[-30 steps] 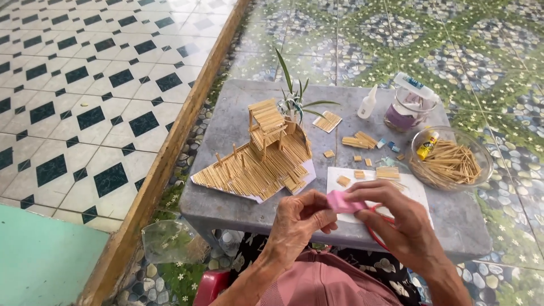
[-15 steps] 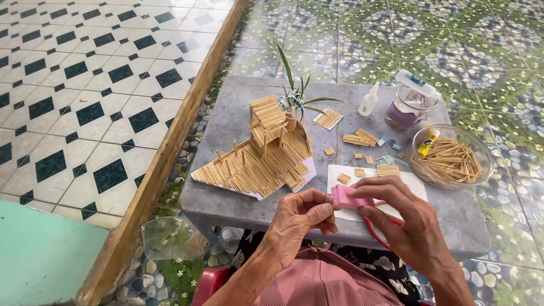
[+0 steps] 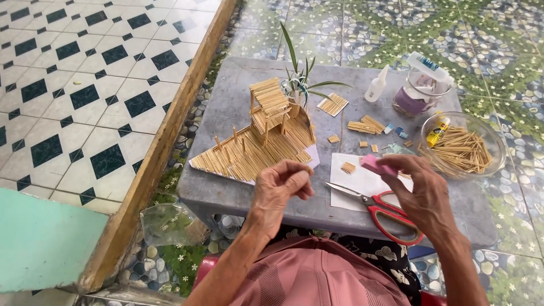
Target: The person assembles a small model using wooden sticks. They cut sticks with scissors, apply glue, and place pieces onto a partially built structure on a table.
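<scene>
A small pink block (image 3: pixel 375 165) sits pinched in the fingertips of the right hand (image 3: pixel 422 195), held over the white paper sheet (image 3: pixel 362 182) on the grey table (image 3: pixel 226 187). The left hand (image 3: pixel 280 190) hovers just beside it with fingers curled in loosely, and I cannot tell whether it grips anything. Red-handled scissors (image 3: pixel 382 209) lie on the paper between the hands, with the stick-built model house (image 3: pixel 263 136) beyond and a glass bowl of sticks (image 3: pixel 462 148) to the right.
</scene>
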